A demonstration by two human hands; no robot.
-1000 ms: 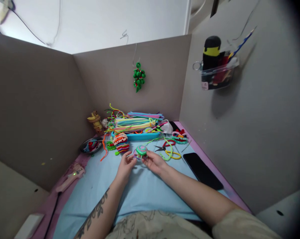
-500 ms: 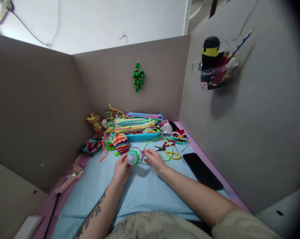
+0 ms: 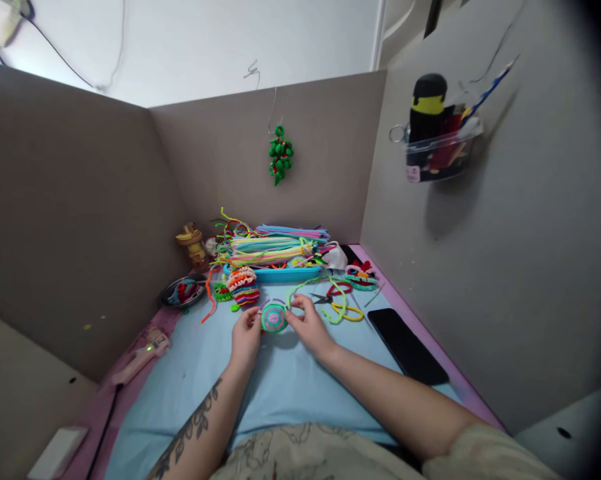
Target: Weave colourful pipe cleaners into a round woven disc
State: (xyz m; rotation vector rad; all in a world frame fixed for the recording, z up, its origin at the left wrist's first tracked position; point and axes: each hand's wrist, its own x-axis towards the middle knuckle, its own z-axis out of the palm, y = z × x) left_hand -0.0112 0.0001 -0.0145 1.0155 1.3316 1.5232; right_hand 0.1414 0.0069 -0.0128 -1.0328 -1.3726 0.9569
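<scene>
Both hands over the blue tabletop, meeting at a coiled pipe-cleaner disc. Left hand grips the disc's left edge, fingers closed on it; right hand pinches its right edge with thumb and forefinger. Disc held just above the tabletop, its round face toward the camera: green rim, pink centre. A second ago it sat edge-on showing the green top; half a second ago it was partly turned and a little further left. Scissors lie just beyond the right hand; phone well to the right.
</scene>
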